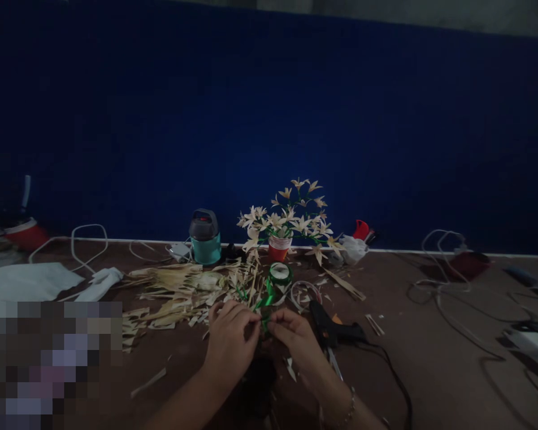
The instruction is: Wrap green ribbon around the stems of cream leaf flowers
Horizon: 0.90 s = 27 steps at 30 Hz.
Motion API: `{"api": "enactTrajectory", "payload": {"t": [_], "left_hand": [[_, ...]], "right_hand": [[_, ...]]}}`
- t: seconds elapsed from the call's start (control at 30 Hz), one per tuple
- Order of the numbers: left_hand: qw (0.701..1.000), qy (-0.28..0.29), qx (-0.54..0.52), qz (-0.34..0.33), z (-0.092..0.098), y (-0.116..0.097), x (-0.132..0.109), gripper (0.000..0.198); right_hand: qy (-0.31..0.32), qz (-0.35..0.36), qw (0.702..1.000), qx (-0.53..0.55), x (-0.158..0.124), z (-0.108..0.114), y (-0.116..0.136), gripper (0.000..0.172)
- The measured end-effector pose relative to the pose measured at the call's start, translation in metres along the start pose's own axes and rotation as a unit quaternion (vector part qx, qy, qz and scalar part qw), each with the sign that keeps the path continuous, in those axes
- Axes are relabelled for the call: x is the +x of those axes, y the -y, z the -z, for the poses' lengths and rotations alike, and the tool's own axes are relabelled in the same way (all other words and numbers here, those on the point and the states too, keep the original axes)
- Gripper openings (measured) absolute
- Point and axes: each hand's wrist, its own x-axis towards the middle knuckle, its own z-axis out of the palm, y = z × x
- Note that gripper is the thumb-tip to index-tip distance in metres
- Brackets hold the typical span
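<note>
My left hand (229, 340) and my right hand (296, 337) meet low in the middle of the brown table (430, 370), fingers pinched together on a strand of green ribbon (265, 301). The ribbon runs up to a green tape roll (280, 272) just beyond my fingers. Pale dried leaf strips (183, 292) lie piled to the left of my hands. Behind the roll, a red paper cup (278, 248) holds a bunch of cream handmade flowers (287, 218).
A black glue gun (334, 328) with its cord lies right of my right hand. A teal jar with a dark lid (205, 237) stands at the back. White cables (439, 286), white paper (24, 280) and a red object (361, 229) sit along the blue wall.
</note>
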Motion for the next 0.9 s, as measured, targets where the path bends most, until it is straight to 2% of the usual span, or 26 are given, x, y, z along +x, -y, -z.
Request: {"api": "enactTrajectory", "payload": {"t": [0.33,0.9], "left_hand": [[0.999,-0.028,-0.019,0.003,-0.0001,-0.0022,-0.0014,0.008],[0.997,-0.06,0.016,-0.04,-0.003,-0.0034,-0.0023,0.01]], "right_hand": [[-0.003,-0.016,1.0,0.008,-0.002,0.0017,0.0037,0.027],[-0.008,-0.033,0.999,0.014,-0.0038,0.0016,0.004,0.022]]}}
